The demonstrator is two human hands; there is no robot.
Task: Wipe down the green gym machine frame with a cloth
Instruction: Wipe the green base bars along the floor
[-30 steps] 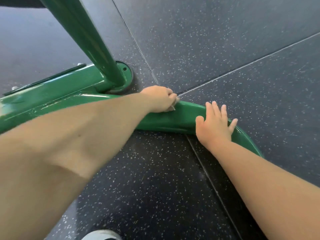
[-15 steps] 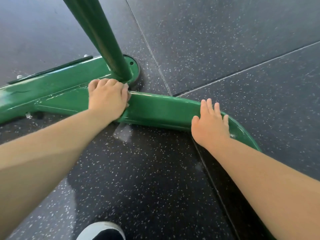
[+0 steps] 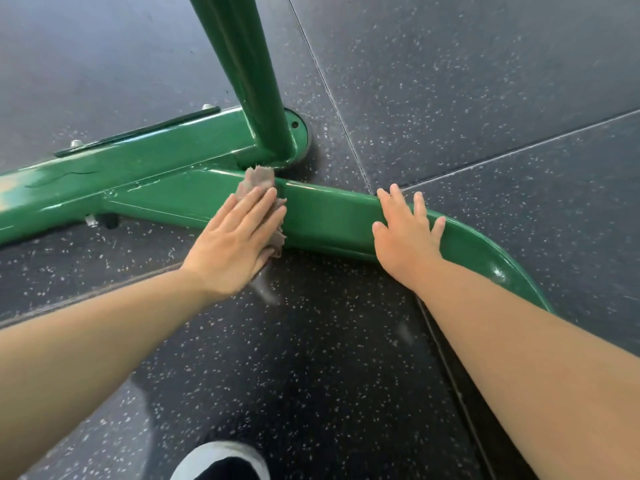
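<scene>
On the speckled dark floor (image 3: 346,358), glossy green frame (image 3: 329,220) — low bar curving right, upright post (image 3: 249,81) rising from a round base plate. Grey-brown cloth (image 3: 259,181), frayed, lies on the bar just below the post. Left hand (image 3: 232,244) flat, fingers straight, pressing cloth. Right hand (image 3: 405,233) spread on the bar. Versus 0.5 s earlier — left fingers uncurled, hand shifted right, cloth now exposed; right hand unchanged.

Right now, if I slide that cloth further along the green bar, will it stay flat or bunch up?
Likely bunches: the cloth looks thin and limp, with frayed, crumpled edges past the fingers of the left hand. The frame is glossy, so it should slide easily. The flat palm pressing it probably keeps it spread.
</scene>
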